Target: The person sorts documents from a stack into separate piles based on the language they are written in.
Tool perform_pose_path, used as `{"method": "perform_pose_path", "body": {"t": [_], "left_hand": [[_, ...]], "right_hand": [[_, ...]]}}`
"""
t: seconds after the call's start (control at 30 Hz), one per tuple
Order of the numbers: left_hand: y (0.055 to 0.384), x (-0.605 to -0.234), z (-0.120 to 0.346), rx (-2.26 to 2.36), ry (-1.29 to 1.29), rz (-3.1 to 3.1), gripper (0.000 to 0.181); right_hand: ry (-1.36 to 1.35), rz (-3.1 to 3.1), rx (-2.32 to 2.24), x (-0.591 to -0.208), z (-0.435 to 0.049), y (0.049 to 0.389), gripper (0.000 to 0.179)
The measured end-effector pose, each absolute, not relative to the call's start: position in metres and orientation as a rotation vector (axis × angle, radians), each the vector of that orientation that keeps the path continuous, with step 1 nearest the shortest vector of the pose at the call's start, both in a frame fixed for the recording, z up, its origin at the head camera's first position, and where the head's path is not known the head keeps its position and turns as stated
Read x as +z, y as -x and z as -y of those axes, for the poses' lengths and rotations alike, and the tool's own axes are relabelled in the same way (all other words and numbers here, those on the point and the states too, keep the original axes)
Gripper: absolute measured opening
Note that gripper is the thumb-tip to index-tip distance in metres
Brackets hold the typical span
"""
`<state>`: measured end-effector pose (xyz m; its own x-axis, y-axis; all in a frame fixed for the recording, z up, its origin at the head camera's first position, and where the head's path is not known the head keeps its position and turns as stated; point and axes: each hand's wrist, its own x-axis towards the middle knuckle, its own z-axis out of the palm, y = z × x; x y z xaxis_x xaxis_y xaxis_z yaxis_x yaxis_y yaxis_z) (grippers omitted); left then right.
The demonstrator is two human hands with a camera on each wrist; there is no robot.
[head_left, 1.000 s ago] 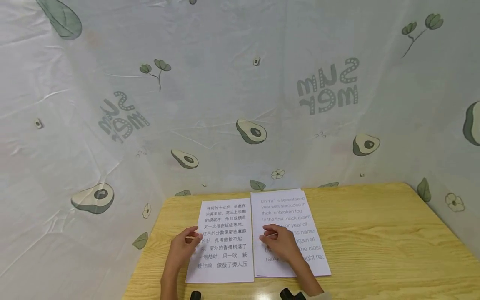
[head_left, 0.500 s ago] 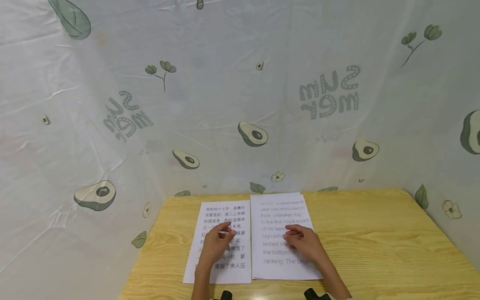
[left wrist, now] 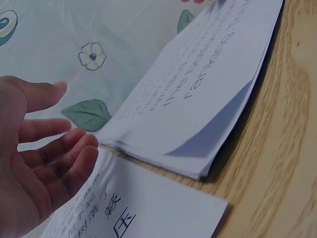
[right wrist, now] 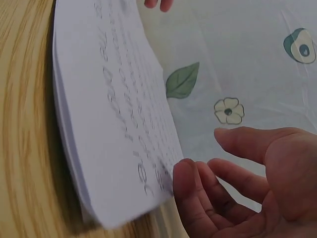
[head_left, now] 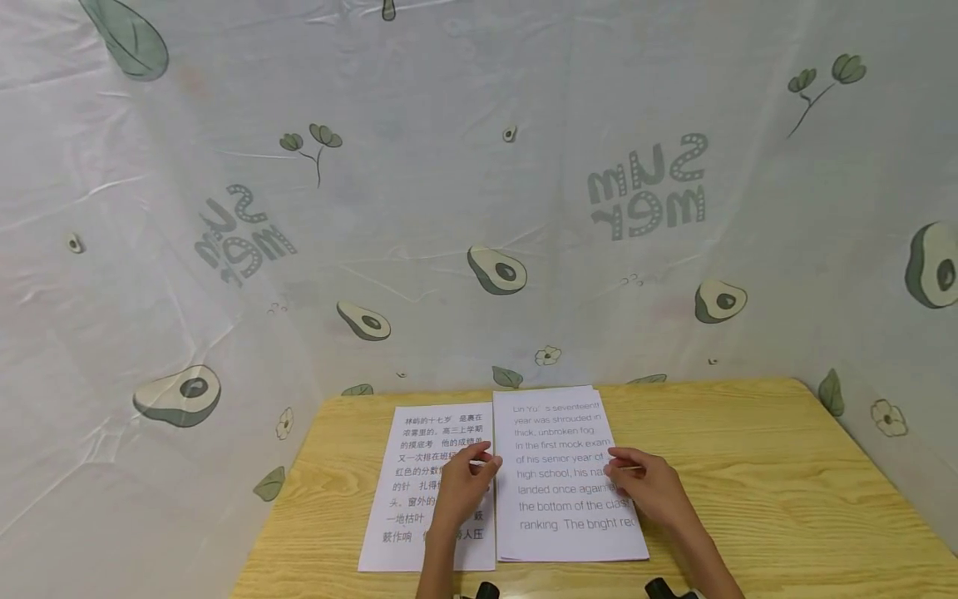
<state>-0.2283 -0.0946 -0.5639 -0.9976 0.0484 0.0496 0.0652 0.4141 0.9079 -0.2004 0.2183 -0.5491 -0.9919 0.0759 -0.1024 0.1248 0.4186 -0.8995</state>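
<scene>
Two piles of printed paper lie side by side on the wooden table. In the head view, my left hand (head_left: 466, 482) is over the right part of the sheet with Chinese text (head_left: 407, 482), hiding some of its characters. Loosely bent fingers with nothing between them show in the left wrist view. My right hand (head_left: 649, 482) is at the right edge of the stack with English text (head_left: 557, 474), covering some line ends. The right wrist view shows its thumb and fingers apart, with a little finger close to the paper corner. One lower corner of the English stack's top sheet curls up.
The wooden table (head_left: 748, 474) extends to the right of the papers. Behind and to the left hangs a pale cloth (head_left: 434, 183) printed with avocados, leaves and flowers. Dark wrist-camera parts (head_left: 486, 589) show at the lower edge of the head view.
Both hands have moved to the right: the left from the Chinese sheet's left edge to its right part, the right from the English stack's middle to its right edge. The papers stay in place.
</scene>
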Motion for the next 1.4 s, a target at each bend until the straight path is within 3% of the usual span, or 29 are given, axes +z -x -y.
{"method": "perform_pose_path", "body": {"t": [0.37, 0.9, 1.4], "left_hand": [[0.229, -0.568, 0.089, -1.538, -0.004, 2.741, 0.049], [0.227, -0.576, 0.083, -1.247, 0.129, 2.823, 0.044], [0.227, -0.572, 0.081, -1.265, 0.116, 2.839, 0.049]], "right_hand": [[-0.175, -2.808, -1.377, -0.549, -0.24, 0.198, 0.052], [-0.033, -2.903, -1.192, -0.554, -0.229, 0.198, 0.049], [-0.017, -2.924, -1.157, -0.552, -0.224, 0.198, 0.051]]}}
